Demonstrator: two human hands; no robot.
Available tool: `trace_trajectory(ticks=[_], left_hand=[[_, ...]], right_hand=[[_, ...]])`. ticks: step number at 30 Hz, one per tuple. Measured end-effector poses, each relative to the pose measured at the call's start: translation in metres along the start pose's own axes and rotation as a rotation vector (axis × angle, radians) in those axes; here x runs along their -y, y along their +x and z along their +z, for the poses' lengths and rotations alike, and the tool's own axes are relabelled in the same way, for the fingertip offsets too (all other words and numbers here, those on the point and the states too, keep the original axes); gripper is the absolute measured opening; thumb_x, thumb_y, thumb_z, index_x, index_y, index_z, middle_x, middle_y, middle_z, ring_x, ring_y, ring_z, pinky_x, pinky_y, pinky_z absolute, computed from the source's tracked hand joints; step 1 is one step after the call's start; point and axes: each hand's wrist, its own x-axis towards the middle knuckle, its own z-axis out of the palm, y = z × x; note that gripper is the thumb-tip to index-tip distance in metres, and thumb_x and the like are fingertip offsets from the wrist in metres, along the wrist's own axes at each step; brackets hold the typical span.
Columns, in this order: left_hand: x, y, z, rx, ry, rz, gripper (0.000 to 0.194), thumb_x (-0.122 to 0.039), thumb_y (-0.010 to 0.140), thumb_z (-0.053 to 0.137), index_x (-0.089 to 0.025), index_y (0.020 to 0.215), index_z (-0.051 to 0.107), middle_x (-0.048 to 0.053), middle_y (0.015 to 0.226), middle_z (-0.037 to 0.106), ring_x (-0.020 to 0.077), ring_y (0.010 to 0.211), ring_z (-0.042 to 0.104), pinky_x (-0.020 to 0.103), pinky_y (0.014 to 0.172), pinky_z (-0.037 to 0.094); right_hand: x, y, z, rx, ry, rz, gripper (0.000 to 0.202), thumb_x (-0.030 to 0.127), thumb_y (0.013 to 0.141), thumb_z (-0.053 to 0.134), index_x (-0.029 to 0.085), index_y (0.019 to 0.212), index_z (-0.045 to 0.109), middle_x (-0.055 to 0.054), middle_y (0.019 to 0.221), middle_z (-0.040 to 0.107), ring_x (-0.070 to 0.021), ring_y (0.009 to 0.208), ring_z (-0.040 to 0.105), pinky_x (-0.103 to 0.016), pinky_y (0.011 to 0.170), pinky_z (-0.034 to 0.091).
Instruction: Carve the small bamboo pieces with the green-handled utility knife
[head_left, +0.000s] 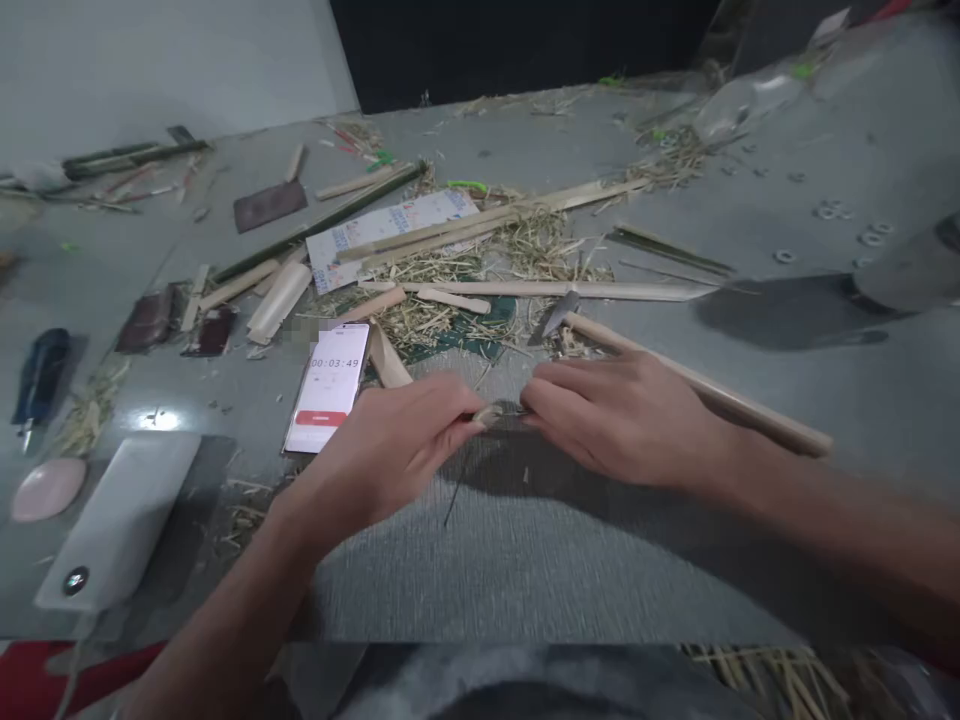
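My left hand (401,435) is closed in a pinch at the middle of the table, its fingertips on one end of a small, pale curved piece (491,412). Just to the right, my right hand (611,415) is closed too, its fingers pressed together on a thin dark edge beside that piece. The gap between the hands is small, and what each holds is partly hidden by the fingers. A thin dark strand (454,495) hangs or lies below my left fingertips. Behind my right hand lies a hammer (697,385) with a wooden handle.
A phone showing a timer (328,385) lies left of my left hand. Bamboo strips (480,225) and shavings (544,245) cover the area behind. A white power bank (120,520), pink object (49,488) and dark-handled tool (41,375) are at the left; metal rings (832,210) lie right.
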Motion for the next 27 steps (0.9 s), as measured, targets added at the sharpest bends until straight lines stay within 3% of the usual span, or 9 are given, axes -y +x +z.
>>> trace_trajectory(ticks=[17, 27], left_hand=[[0.0009, 0.0005, -0.0007, -0.006, 0.0, -0.003, 0.014, -0.025, 0.109, 0.055, -0.022, 0.098, 0.062, -0.002, 0.082, 0.069, 0.0122, 0.065, 0.061, 0.025, 0.058, 0.039], [-0.0003, 0.0005, -0.0007, 0.012, -0.012, -0.009, 0.014, -0.022, 0.11, 0.052, -0.022, 0.1, 0.062, -0.002, 0.082, 0.067, 0.0136, 0.068, 0.063, 0.025, 0.061, 0.043]], right_hand=[[-0.0001, 0.001, 0.0046, 0.036, 0.035, 0.034, 0.037, 0.03, 0.115, 0.033, 0.019, 0.09, 0.057, 0.002, 0.071, 0.058, -0.012, 0.053, 0.038, -0.035, 0.057, 0.017], [0.0013, -0.0011, 0.0089, 0.039, 0.06, 0.044, 0.036, 0.029, 0.115, 0.034, 0.019, 0.089, 0.056, 0.001, 0.073, 0.062, -0.0125, 0.053, 0.042, -0.036, 0.058, 0.018]])
